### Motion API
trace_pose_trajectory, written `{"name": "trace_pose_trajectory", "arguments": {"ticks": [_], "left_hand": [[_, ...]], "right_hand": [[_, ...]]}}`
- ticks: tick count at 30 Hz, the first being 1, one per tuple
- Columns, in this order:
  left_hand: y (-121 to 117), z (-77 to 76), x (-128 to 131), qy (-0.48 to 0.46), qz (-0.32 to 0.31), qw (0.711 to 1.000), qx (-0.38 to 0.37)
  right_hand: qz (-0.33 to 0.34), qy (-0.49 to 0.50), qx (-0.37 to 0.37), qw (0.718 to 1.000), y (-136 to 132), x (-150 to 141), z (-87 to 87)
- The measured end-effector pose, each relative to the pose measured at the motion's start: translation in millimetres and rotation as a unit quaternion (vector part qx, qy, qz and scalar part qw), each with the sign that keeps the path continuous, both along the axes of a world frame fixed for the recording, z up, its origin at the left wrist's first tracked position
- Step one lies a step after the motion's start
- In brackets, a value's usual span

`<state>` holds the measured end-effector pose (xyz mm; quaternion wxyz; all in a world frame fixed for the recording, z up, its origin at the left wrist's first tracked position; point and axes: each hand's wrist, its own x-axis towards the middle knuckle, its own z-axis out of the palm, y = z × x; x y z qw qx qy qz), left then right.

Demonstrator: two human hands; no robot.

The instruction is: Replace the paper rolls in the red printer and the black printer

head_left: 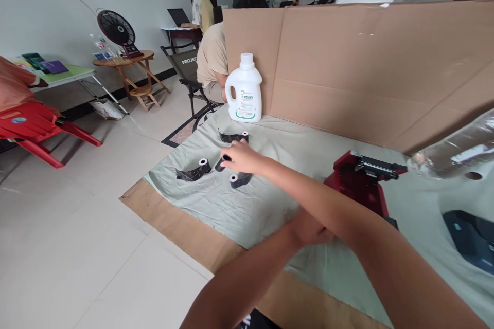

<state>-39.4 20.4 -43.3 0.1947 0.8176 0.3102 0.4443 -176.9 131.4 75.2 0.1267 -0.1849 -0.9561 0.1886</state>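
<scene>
My right hand (242, 157) reaches across the cloth, its fingers closed on a small black roll (222, 164). Around it lie three similar black rolls with white cores: one roll (204, 165) to the left with its strip partly unwound, a second roll (240, 180) just below the hand, and a third (234, 137) behind it. Passing under my right forearm, my left hand (311, 227) is low and blurred beside a red box-shaped device (357, 190) with a black and metal top part. My forearm hides its fingers, so what it holds, if anything, cannot be seen.
A white jug (245, 90) stands behind the rolls, before a tall cardboard panel (347, 61). A clear plastic-wrapped bundle (451, 149) and a dark device (471, 239) lie at right. A seated person (214, 56) is beyond the cloth; a red chair (34, 121) is left.
</scene>
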Motion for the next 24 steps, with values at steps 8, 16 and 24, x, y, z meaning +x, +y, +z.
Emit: {"name": "trace_pose_trajectory", "arguments": {"ticks": [8, 16, 24], "left_hand": [[-9, 24.5, -5, -0.052, 0.050, 0.996, 0.059], [-21, 22.6, -1, -0.081, 0.074, 0.990, 0.091], [-21, 27.4, 5, 0.050, 0.133, 0.965, 0.220]], "right_hand": [[-0.178, 0.286, -0.353, 0.873, -29, 222, 56.8], [-0.292, 0.241, -0.471, 0.797, -81, 359, 46.4], [-0.355, 0.175, -0.326, 0.859, -69, 368, 11.0]]}}
